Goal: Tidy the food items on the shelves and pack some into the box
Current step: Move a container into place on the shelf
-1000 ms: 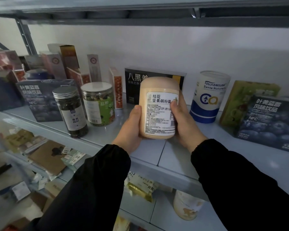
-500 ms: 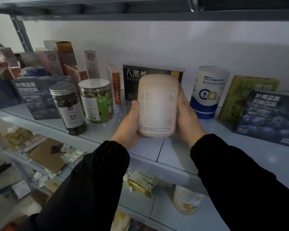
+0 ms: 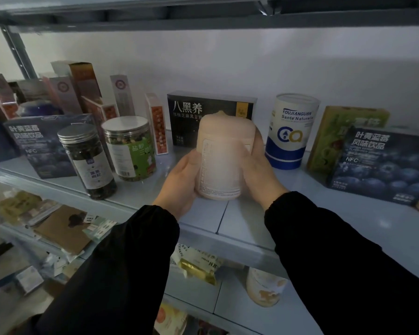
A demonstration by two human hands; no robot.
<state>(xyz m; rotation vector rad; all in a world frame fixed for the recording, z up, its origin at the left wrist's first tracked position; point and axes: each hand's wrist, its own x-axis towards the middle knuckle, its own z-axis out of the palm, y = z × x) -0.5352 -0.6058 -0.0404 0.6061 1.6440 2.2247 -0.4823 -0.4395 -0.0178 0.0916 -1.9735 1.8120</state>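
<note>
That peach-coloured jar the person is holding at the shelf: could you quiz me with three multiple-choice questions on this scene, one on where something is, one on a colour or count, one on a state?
1. What stands directly behind the peach jar?
A. a black box
B. a green box
C. a glass bottle

2. How many clear jars with silver lids stand at the left?
A. one
B. two
C. four

3. How is the peach jar held?
A. in one hand
B. between both hands
C. standing free on the shelf

Answers:
1 A: the black box with white lettering rises behind it.
2 B: a dark-filled jar and a green-labelled jar stand side by side.
3 B: the left hand and right hand clasp its sides above the shelf.
</note>
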